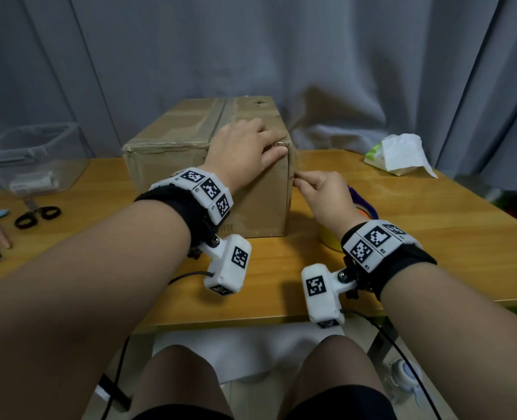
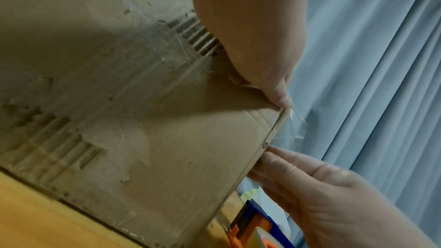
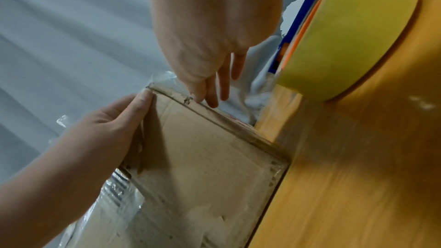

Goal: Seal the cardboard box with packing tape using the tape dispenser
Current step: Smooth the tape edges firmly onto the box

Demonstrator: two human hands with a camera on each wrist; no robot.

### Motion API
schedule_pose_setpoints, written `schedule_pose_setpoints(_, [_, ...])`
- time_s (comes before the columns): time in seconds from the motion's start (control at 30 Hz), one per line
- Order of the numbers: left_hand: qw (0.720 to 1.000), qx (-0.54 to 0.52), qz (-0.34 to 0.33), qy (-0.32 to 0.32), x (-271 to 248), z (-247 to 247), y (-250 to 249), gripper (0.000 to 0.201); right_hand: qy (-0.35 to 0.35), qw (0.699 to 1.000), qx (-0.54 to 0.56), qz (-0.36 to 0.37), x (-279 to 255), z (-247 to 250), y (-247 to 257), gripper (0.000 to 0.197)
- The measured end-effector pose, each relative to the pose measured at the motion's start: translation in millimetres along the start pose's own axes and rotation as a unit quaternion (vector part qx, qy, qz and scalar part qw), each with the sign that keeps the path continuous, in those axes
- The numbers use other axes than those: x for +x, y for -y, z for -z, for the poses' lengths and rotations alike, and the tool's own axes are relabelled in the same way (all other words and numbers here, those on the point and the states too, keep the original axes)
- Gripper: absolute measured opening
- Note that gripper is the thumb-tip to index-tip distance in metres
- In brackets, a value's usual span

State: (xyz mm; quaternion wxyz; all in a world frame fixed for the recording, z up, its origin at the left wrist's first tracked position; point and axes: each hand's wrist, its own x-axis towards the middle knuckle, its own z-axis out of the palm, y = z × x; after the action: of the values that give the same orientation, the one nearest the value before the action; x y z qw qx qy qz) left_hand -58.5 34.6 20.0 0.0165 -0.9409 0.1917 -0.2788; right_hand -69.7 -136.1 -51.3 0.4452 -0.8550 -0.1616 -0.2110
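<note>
One table [image 1: 402, 237], one cardboard box [image 1: 166, 140], two hands touching it.

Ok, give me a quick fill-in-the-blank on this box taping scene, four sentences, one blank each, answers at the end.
1. The left hand rests on top of the ____ box.
2. The right hand pinches clear tape at the box's ____ vertical corner.
3. The tape dispenser holds a ____ roll.
4. The scissors lie on the table to the box's ____.

Answers: cardboard; right; yellow; left
</note>
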Motion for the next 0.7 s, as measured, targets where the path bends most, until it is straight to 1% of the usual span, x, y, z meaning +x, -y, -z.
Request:
schedule_pose_setpoints(0.07, [1.0,0.005,0.003,-0.001,-0.6,0.4,-1.2,0.045,0.008,1.0,0.017,0.005,-1.8,0.2,1.7,0.025])
schedule_pose_setpoints(0.13, [1.0,0.009,0.004,-0.002,-1.2,-0.1,-2.5,0.045,0.02,1.0,-0.002,0.02,-2.4,0.1,3.2,0.026])
schedule_pose_setpoints(0.2, [1.0,0.007,0.007,-0.004,-1.9,-0.5,-3.4,0.045,0.05,0.998,-0.025,0.025,-2.4,0.5,3.6,0.029])
schedule_pose_setpoints(0.23, [1.0,0.004,0.009,-0.006,-2.3,-0.5,-3.7,0.045,0.076,0.997,-0.024,0.016,-2.5,2.4,4.4,0.031])
schedule_pose_setpoints(0.33, [1.0,-0.003,0.016,-0.012,-3.0,-0.7,-5.3,0.045,0.173,0.982,0.07,-0.027,-2.2,18.7,13.0,0.04])
schedule_pose_setpoints(0.37, [1.0,-0.004,0.017,-0.014,-3.0,-0.8,-5.8,0.045,0.18,0.979,0.089,-0.029,0.0,26.2,21.2,0.041])
schedule_pose_setpoints(0.4, [1.0,-0.005,0.019,-0.015,-3.2,-0.9,-6.3,0.044,0.16,0.981,0.104,-0.022,5.3,31.8,28.4,0.039])
schedule_pose_setpoints(0.47, [1.0,-0.009,0.024,-0.016,-3.9,-1.0,-7.3,0.044,0.098,0.987,0.124,-0.004,16.0,38.3,43.4,0.026])
schedule_pose_setpoints(0.5, [0.999,-0.01,0.027,-0.015,-3.9,-0.6,-7.9,0.043,0.088,0.988,0.129,0.002,19.3,39.1,49.5,0.019])
schedule_pose_setpoints(0.57, [0.999,-0.01,0.035,-0.007,-2.3,0.1,-10.7,0.043,0.093,0.988,0.121,0.004,20.8,36.5,53.4,0.014])
schedule_pose_setpoints(0.6, [0.999,-0.007,0.037,-0.001,-1.1,0.2,-12.3,0.044,0.095,0.988,0.125,-0.002,19.7,35.5,53.1,0.016])
schedule_pose_setpoints(0.7, [0.999,0.002,0.036,0.012,3.0,0.7,-16.7,0.045,0.093,0.987,0.127,-0.023,19.4,39.2,47.1,0.045])
